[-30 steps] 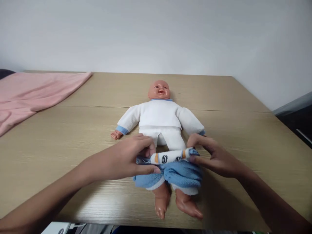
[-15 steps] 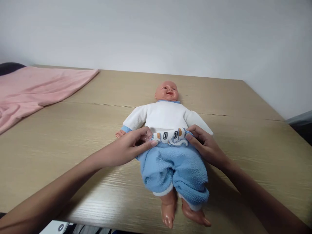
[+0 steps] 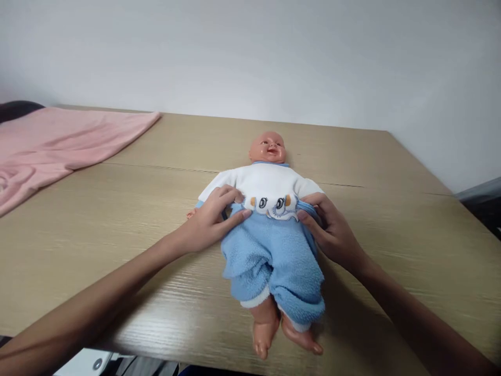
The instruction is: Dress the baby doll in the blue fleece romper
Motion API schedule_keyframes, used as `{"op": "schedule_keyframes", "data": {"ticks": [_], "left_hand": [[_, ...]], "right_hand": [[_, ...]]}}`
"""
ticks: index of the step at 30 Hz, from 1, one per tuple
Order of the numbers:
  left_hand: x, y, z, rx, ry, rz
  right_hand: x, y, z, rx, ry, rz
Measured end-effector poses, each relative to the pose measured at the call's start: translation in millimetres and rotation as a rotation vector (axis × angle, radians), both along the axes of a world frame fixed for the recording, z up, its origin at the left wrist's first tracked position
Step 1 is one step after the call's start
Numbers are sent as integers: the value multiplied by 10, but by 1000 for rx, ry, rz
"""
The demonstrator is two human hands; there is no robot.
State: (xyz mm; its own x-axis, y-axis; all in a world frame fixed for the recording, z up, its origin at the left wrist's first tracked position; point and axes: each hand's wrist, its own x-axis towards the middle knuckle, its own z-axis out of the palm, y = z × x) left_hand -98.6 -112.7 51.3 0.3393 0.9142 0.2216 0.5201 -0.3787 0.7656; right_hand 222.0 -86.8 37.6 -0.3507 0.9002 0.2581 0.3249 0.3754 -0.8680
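A baby doll (image 3: 268, 149) lies on its back, its head pointing away from me and its bare feet towards me. It wears a white long-sleeved top (image 3: 266, 180) with blue trim and fluffy blue pants (image 3: 274, 245). Across the waist runs a white patch (image 3: 272, 205) embroidered with two eyes. My left hand (image 3: 209, 222) pinches the upper edge of the pants at the patch's left end, thumb in front. On the other side, my right hand (image 3: 331, 227) is closed on the same edge, where blue fabric is bunched. The doll's hand on the right is hidden.
A wooden table (image 3: 136, 209) with a seam across it bears the doll. A pink blanket (image 3: 74, 138) is spread at the far left, with a dark object (image 3: 19, 108) behind it. A pale wall stands behind. Below the front edge shows a white device (image 3: 82, 363).
Both hands have drawn the upper edge of the pants a little up towards the doll's chest. The pant legs and feet have shifted slightly up and left.
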Motion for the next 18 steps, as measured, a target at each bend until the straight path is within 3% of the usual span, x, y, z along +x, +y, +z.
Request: {"op": "schedule_keyframes", "data": {"ticks": [3, 8, 12, 18], "left_hand": [[40, 106, -92, -112, -74, 111], [135, 372, -230, -264, -292, 106], [112, 424, -290, -184, -183, 131], [-48, 315, -444, -15, 50, 115]], "right_hand": [[-120, 103, -61, -46, 31, -75], [-248, 399, -128, -238, 147, -126], [-208, 464, -164, -267, 137, -99], [-2, 316, -249, -257, 28, -125]]}}
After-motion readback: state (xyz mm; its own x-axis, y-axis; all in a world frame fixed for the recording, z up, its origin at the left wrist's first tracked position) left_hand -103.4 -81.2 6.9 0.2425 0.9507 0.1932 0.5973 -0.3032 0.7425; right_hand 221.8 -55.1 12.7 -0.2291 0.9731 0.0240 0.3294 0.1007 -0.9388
